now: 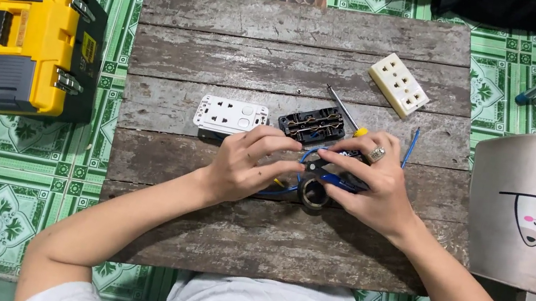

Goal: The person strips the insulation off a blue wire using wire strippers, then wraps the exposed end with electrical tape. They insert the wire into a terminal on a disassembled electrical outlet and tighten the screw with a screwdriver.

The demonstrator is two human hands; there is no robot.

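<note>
**Both hands at a blue wire, mid-tabletop**

The left hand [247, 165] pinched a blue wire [303, 157] between thumb and fingers near the middle of the weathered wooden tabletop [267, 238]. The right hand [369, 183] had its grip pressed around dark blue-handled pliers [337, 177] at the same wire, above a tape roll [313, 192]. A white socket plate [230, 115] lay just beyond the left hand.

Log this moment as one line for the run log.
left hand: pinching blue wire | right hand: holding pliers on wire | tape roll below | socket plate, open socket body behind
</note>
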